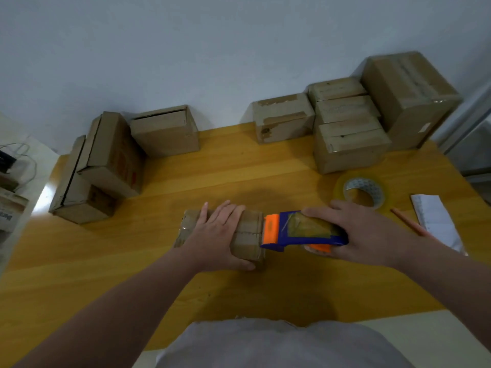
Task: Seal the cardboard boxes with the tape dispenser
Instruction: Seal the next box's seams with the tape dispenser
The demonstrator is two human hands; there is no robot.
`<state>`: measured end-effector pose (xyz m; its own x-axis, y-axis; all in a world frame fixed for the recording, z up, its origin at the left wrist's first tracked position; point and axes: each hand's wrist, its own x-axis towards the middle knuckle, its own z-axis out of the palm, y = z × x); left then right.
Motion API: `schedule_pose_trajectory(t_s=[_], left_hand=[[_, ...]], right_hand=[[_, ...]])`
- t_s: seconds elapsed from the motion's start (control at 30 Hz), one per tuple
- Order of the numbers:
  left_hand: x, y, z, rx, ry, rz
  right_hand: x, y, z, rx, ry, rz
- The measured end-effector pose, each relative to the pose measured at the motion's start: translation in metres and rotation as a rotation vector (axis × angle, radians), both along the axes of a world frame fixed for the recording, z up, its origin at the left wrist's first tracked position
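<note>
A small cardboard box (249, 229) lies in the middle of the yellow wooden table (186, 181). My left hand (218, 235) lies over its top, fingers spread across the far edge and thumb down the near side. My right hand (366, 232) grips a blue and orange tape dispenser (297, 231). The dispenser's orange front end touches the box's right edge. A strip of clear tape shows on the box's left end.
Several cardboard boxes (111, 160) stand at the back left, some with flaps ajar. More taped boxes (348, 136) are stacked at the back right against the wall. A spare roll of clear tape (361, 191), a pencil (409, 221) and a paper sheet (435, 221) lie to the right.
</note>
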<state>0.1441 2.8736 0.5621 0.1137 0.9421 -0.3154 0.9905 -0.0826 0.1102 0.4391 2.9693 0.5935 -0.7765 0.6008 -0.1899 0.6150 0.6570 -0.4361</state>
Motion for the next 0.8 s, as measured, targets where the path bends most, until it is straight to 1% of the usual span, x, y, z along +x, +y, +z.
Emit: schedule_pose_trajectory(t_s=[0.1,0.23,0.5,0.73,0.8], left_hand=[[0.005,-0.001,0.005,-0.046,0.04,0.002],[0.019,-0.002,0.005,-0.061,0.004,-0.005],[0.01,-0.01,0.001,0.025,-0.018,0.033],[0.005,-0.011,-0.006,0.044,-0.044,0.024],[0.005,-0.01,-0.007,0.04,-0.052,0.019]], right_hand=[[-0.008,-0.001,-0.004,0.001,0.007,-0.032],[-0.019,-0.02,-0.012,-0.016,0.03,-0.07],[-0.049,-0.035,-0.017,-0.013,0.087,-0.085],[-0.026,-0.025,-0.015,-0.083,0.181,-0.057],[-0.012,-0.021,-0.013,-0.078,0.168,-0.041]])
